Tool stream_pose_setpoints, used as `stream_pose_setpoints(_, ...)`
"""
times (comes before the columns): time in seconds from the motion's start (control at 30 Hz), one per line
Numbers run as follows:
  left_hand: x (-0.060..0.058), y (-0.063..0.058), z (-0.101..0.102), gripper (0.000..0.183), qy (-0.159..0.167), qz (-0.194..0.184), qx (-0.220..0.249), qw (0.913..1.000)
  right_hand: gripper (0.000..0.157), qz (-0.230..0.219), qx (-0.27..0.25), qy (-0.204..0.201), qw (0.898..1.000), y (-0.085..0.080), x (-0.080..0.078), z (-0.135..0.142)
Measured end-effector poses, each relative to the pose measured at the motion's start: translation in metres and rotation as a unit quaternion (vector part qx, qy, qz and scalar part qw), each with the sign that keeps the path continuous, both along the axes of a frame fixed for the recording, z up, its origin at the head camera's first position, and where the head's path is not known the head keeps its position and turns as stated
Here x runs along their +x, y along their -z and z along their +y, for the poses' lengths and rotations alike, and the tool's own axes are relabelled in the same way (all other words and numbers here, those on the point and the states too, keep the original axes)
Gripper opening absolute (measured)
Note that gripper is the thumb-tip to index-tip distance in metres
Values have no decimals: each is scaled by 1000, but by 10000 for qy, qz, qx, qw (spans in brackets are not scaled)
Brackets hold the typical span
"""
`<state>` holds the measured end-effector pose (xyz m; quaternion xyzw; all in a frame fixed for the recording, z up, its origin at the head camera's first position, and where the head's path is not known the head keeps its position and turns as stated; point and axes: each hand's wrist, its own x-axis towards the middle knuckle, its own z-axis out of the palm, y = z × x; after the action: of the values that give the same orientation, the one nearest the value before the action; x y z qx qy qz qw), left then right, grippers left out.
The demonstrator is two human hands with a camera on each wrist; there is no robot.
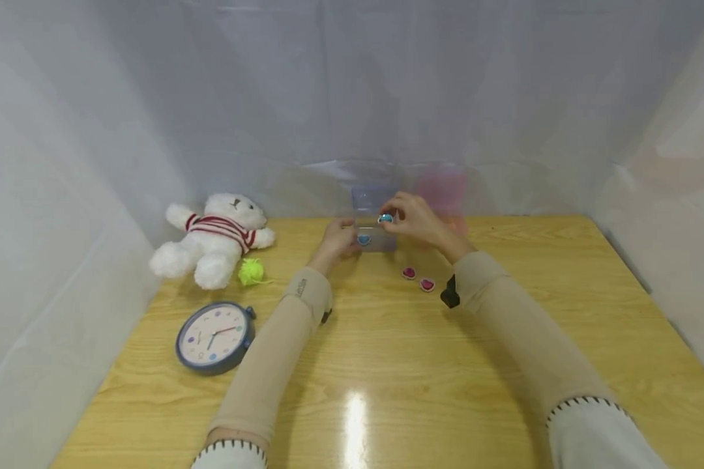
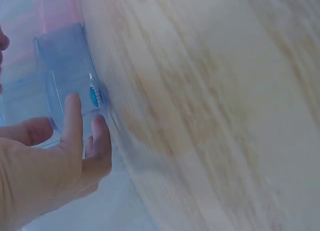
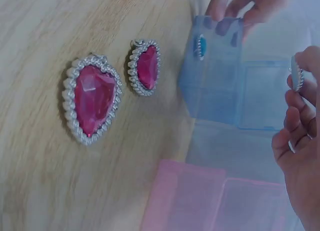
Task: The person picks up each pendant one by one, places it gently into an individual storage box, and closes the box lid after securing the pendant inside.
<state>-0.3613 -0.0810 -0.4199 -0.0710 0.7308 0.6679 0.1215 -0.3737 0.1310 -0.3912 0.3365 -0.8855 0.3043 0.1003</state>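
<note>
My right hand [image 1: 413,220] pinches a blue gem pendant [image 1: 385,219] with a silver beaded rim between thumb and fingers, above a clear blue plastic box [image 1: 381,243]. The box stands against the back, its lid [image 3: 265,96] raised. Another blue gem pendant [image 3: 201,47] shows low inside it, at the left. With its thumb and fingers spread around the left end, my left hand [image 1: 336,242] holds the box. Two pink gem pendants with silver beaded rims, a nearer one [image 1: 427,284] and a farther one [image 1: 409,273], lie on the table below my right hand.
A clear pink plastic box [image 3: 180,196] with raised lid [image 1: 442,189] stands right of the blue one, partly behind my right hand. To the left are a white teddy bear [image 1: 211,238] in a striped top, a neon-yellow yarn ball [image 1: 251,271] and a blue-rimmed clock [image 1: 216,337].
</note>
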Motion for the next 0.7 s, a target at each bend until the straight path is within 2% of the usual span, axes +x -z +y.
stream_pose_setpoints(0.3, -2, 3, 2, 57, -183, 130, -3, 9997, 28, 51, 467, 312, 9984, 13, -13, -7)
stream_pose_setpoints(0.7, 0, 2, 0, 57, -86, 91, -51, 9999, 32, -539, 1017, 1009, 9882, 24, -25, -22)
